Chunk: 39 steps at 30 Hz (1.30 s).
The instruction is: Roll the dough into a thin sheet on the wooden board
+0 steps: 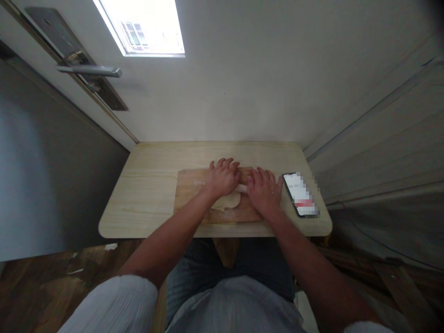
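Note:
A pale rolling pin (242,188) lies across a wooden board (183,189), with only a short stretch of it showing between my hands. My left hand (224,178) is closed over the pin's left part, fingers curving over its far side. My right hand (265,189) grips the right part the same way, with a ring on one finger. Under and just in front of the pin is a flat sheet of dough (227,201), partly hidden by my left hand and forearm. Light smears that look like flour mark the board.
The board rests on a small light wood table (145,185) with rounded corners. A phone (301,194) with a lit screen lies right of the board. Behind stands a pale door with a metal handle (88,70) and a bright window pane (152,27). A wall (388,138) runs along the right.

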Available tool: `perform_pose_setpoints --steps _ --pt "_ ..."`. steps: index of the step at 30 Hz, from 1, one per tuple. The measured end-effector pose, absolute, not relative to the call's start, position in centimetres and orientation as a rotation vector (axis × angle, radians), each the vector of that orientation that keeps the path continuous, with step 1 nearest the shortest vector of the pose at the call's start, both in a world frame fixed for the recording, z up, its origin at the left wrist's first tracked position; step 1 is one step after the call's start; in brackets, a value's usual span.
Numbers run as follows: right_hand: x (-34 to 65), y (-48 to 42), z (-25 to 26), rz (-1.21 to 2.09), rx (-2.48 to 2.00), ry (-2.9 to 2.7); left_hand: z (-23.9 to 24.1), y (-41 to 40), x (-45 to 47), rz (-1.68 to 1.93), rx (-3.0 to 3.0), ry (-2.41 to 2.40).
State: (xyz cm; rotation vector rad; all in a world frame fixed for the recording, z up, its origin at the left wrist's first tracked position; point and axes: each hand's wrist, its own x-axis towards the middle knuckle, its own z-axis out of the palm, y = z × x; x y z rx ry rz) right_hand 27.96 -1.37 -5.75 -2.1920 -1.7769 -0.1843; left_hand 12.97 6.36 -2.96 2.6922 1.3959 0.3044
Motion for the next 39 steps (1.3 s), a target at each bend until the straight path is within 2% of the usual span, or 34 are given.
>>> perform_pose_setpoints --steps 24,39 --pt "29.4 1.3 -4.9 -0.094 -2.185 -1.8 -3.7 10.0 14.1 0.235 2.635 1.353" --pt "28.6 -0.4 -5.4 -0.061 -2.228 -1.756 -3.1 7.9 13.6 0.312 2.678 1.387"
